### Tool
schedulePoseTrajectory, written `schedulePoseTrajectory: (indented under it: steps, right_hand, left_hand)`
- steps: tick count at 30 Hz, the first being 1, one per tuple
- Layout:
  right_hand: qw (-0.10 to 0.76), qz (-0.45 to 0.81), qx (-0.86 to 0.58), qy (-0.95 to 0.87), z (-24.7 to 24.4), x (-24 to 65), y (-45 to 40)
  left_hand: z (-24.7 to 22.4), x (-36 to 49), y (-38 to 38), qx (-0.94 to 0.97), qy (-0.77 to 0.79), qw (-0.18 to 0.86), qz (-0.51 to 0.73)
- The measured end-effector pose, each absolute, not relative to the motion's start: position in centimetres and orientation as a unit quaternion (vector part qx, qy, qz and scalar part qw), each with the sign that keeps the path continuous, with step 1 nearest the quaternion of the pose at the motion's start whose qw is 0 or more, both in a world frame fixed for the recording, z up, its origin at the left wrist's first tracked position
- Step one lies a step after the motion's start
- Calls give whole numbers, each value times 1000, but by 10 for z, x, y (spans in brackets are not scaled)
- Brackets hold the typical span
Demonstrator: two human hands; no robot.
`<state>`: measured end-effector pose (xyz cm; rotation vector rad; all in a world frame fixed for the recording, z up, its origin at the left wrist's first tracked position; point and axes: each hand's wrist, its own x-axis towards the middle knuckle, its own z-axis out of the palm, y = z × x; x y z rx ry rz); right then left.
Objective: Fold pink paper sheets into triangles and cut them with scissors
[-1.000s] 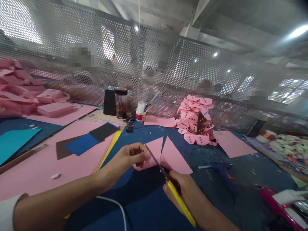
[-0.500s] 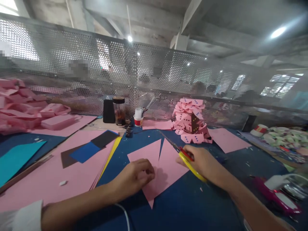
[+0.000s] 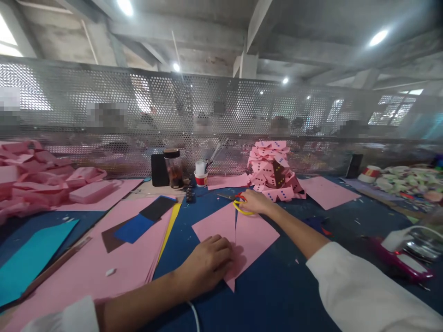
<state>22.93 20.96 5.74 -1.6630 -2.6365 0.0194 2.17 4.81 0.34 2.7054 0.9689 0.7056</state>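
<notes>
A pink sheet (image 3: pixel 258 235) with a slit from its far edge lies on the blue table. My left hand (image 3: pixel 209 260) rests on its near left part, fingers curled and close together; whether anything is under them is hidden. Beyond the sheet's far edge, my right hand (image 3: pixel 254 202) is closed on scissors (image 3: pixel 242 212) with red and yellow handles. The blades point left, low over the table. Just behind my right hand stands a pile of folded pink pieces (image 3: pixel 266 166) with printed dots.
Pink sheets (image 3: pixel 138 258) with blue, black and brown pieces lie at left, near a pink heap (image 3: pixel 38 177). A jar (image 3: pixel 174 170) and a paper cup (image 3: pixel 200 178) stand by the mesh partition (image 3: pixel 221 110). A magenta device (image 3: pixel 401 265) sits at right.
My right hand has moved away from the sheet's right part, forward and left, with the scissors. My left hand has flattened somewhat on the paper. The whole view has shifted slightly.
</notes>
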Motion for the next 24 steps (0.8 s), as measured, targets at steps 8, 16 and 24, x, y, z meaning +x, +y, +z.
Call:
schedulePoseTrajectory:
  steps: [8,16,24]
  right_hand:
    - [7,1,-528,-849,50,223,240]
    - [103,-13,-505,-857,64,224,212]
    - [185,-16,-430,-883,51,263,103]
  left_hand:
    - [4,22,49,916,320,90,226]
    - [0,21,52,910,319,101,245]
    - [-2,16,52,905,325,104,253]
